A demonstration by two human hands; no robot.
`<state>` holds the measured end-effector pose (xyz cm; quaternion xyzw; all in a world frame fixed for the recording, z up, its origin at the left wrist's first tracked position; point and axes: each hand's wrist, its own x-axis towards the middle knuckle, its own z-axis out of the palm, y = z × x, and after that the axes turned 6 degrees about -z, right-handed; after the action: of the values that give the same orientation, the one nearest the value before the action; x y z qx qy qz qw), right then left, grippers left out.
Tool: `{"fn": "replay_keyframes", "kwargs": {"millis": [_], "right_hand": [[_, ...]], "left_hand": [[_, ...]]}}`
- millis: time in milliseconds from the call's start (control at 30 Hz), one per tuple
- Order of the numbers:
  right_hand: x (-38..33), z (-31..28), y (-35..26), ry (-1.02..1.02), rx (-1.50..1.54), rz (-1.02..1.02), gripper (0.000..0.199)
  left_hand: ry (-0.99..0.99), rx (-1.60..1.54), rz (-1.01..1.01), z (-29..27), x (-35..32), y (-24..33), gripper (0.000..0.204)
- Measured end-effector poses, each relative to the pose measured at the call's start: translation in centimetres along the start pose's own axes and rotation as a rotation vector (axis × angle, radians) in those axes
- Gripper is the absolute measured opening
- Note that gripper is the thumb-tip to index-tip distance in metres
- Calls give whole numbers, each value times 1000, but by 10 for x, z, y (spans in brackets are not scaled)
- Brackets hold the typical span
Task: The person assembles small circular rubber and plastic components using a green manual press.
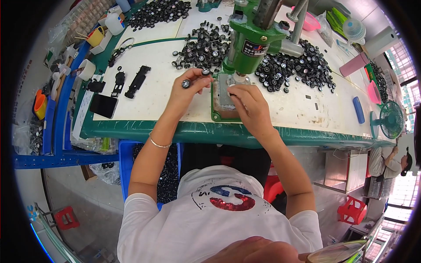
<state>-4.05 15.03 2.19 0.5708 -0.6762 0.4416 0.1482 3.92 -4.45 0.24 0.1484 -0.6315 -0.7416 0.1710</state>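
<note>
White sheeting covers the worktop [149, 94], which has a green edge along the near side and is crowded with small parts. At its middle stands a green bench press [254, 41] on a green base plate [219, 103]. Heaps of small black toy wheels lie on both sides of it: one pile [201, 46] to the left of the press, a wider pile [298, 68] to the right, and another [160, 11] far back on the left.

The left hand [186, 94] is raised just left of the press; its fingers pinch a short axle with a black wheel on each end [196, 78], one wheel near the thumb and the other close to the press column. The right hand [250, 105] rests over the base plate directly under the press head, fingers curled on something small and pale; what they grip I cannot tell.

Black toy-car chassis pieces [137, 81] lie further left on the sheeting, beside a flat black slab [104, 105]. A roll of tape [87, 69] sits near the left edge. A blue bin [127, 162] holding more black parts stands beneath the worktop, by the person's left arm. A green desk fan [390, 119] stands at the right end.
</note>
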Motion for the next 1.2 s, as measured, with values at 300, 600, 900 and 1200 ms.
{"fn": "replay_keyframes", "kwargs": {"millis": [300,600,900,1200], "right_hand": [[3,8,17,18,12,150,23],[-7,18,30,130,690,594,44],[21,-44,40,364,665,653,33],[209,-124,7,432,910,470,22]], "left_hand": [[-62,-80,-32,24,-4,-10,15],[-39,-12,51,35,-1,-1,19],[-51,160,152,48,-1,3,14],[-28,144,99,57,1,7,12]]}}
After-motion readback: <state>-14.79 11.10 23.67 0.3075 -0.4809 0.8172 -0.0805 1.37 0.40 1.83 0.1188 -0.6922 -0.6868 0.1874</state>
